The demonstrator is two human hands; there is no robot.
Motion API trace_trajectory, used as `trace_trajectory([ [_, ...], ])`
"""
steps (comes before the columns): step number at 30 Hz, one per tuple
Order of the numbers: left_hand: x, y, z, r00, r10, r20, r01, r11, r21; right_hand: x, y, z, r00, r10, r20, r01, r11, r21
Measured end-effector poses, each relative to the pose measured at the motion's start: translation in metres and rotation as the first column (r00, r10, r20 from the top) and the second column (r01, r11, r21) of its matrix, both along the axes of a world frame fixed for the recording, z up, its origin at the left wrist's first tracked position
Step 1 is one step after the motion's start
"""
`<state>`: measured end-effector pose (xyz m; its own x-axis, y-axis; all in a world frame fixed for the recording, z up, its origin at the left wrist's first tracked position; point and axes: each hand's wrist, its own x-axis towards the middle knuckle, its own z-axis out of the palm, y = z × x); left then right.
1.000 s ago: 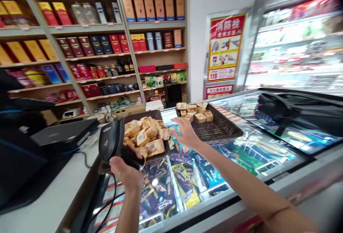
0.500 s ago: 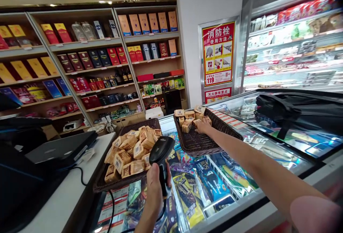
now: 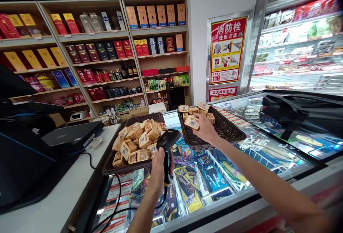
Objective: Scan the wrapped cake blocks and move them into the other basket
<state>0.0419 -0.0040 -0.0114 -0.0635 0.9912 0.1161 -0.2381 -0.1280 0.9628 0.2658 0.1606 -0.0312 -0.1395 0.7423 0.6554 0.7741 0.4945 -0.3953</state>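
Packet (image 3: 192, 122) now raised, right hand (image 3: 205, 129) gripping, seemingly clear of basket (image 3: 224, 125)

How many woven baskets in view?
2: the left basket, heaped with wrapped packets, beside the white counter; the right basket, under the right hand. No sign of others hidden.

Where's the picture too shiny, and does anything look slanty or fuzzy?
Head view: the fridge shelves glow nearly white, slightly fuzzy; head view: glare whitens the glass freezer top; head view: the wall shelves slant, perhaps from the lens; head view: the pack in the right hand looks fairly sharp.
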Motion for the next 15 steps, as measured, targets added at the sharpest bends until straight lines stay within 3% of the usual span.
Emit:
trace_trajectory([
  [3, -0.001, 0.001, -0.004, 0.998, -0.049, -0.030, 0.050, 0.999, 0.018, -0.010, -0.039, -0.013, 0.991, 0.051, -0.124, -0.026, 0.980, 0.200],
  [6, -0.001, 0.004, -0.010, 0.993, -0.103, -0.058, 0.104, 0.995, 0.015, -0.017, -0.061, -0.029, 0.968, 0.041, -0.249, 0.040, 0.949, 0.311],
  [9, -0.002, 0.007, -0.014, 0.988, -0.130, -0.084, 0.131, 0.991, -0.004, -0.022, -0.067, -0.038, 0.948, 0.030, -0.318, 0.085, 0.935, 0.343],
  [15, -0.001, 0.008, -0.018, 0.981, -0.131, -0.144, 0.135, 0.990, 0.025, -0.024, -0.070, -0.039, 0.927, 0.115, -0.356, 0.000, 0.952, 0.307],
])
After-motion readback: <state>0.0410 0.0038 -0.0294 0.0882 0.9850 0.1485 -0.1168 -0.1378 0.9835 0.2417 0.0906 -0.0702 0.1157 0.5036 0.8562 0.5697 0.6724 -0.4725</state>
